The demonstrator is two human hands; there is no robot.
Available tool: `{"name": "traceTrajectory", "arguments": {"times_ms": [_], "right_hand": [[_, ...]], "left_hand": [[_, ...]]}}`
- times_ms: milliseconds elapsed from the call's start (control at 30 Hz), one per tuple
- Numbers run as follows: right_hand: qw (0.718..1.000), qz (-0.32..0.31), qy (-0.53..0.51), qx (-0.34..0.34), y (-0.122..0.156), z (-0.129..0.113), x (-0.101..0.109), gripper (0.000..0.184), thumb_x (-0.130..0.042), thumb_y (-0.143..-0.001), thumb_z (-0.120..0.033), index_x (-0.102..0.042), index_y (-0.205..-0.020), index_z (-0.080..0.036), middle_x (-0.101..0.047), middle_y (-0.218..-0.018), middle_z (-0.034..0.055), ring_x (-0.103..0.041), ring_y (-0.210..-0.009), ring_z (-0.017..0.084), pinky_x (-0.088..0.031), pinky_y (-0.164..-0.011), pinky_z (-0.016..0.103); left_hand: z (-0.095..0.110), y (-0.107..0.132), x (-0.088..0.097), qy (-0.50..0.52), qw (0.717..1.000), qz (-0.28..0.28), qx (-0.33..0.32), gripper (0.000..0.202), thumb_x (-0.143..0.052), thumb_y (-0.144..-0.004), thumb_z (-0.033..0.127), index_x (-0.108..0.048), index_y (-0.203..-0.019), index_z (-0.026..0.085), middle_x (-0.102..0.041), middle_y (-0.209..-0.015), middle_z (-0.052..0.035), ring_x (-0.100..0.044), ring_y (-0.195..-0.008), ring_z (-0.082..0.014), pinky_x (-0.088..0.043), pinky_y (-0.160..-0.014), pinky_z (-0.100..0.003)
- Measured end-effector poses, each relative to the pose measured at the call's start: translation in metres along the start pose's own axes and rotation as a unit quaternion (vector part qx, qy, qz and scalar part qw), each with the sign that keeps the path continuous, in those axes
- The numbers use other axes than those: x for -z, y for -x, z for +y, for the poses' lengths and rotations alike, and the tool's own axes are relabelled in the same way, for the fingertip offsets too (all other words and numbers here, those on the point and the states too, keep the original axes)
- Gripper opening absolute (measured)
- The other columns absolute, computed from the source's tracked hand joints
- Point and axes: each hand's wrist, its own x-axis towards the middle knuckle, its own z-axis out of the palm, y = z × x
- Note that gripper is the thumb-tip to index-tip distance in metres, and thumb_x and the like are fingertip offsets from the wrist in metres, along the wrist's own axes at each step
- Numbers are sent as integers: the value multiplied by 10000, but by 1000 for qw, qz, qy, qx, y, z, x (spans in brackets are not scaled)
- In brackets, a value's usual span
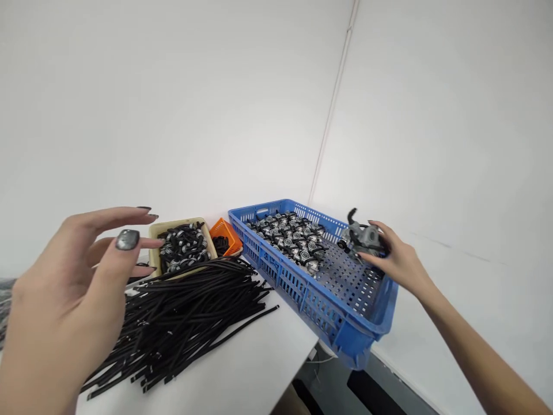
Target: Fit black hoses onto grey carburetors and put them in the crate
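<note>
My right hand (397, 259) reaches over the far side of a blue slotted crate (302, 288) and grips a grey metal part with a black lever (362, 236). Rows of similar grey and black parts (289, 236) fill the crate's back half. My left hand (73, 294) hovers open, fingers spread, above a heap of thin black tubes (194, 311) on the white table (242, 374). It holds nothing.
A beige tray (184, 246) of black and silver rings and a small orange basket (227, 236) stand against the white wall behind the tubes. The blue crate overhangs the table's right edge, near the room's corner.
</note>
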Motion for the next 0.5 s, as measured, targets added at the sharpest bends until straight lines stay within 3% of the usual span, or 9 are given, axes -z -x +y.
{"name": "traceTrajectory", "arguments": {"times_ms": [100,233,367,500], "right_hand": [[978,-175,111,-30,-63,38,-25,767,-705,-794,-332,-409,-1482,-163,-682,-1291,179,-670,-1152,348,-505,-1010,441],[955,-265,121,-49,-118,67,-81,757,-776,-623,-198,-576,-1345,-92,-666,-1323,216,-648,-1186,374,-513,-1007,411],[944,-313,91,-43,-135,78,-125,770,-785,-561,-157,-626,-1315,-152,-704,-1279,150,-681,-1119,332,-543,-952,367],[936,-346,42,-45,-132,92,-144,768,-774,-620,-188,-606,-1369,-161,-733,-1207,151,-723,-923,262,-580,-823,337]], "left_hand": [[-17,-4,2,-70,996,-50,14,456,-513,-870,672,-693,-1141,352,-765,-944,7,-723,-671,-252,-494,-629,-357],[-29,-11,0,-102,990,-96,-1,504,-520,-812,722,-697,-1100,348,-760,-890,-6,-720,-682,-257,-516,-604,-342],[-35,-14,-5,-142,978,-149,-26,500,-559,-777,707,-693,-1089,340,-743,-852,-17,-686,-597,-237,-500,-528,-316],[-47,-12,-11,-145,958,-246,-10,526,-569,-823,690,-629,-1226,358,-736,-949,-32,-694,-602,-217,-533,-558,-313]]}}
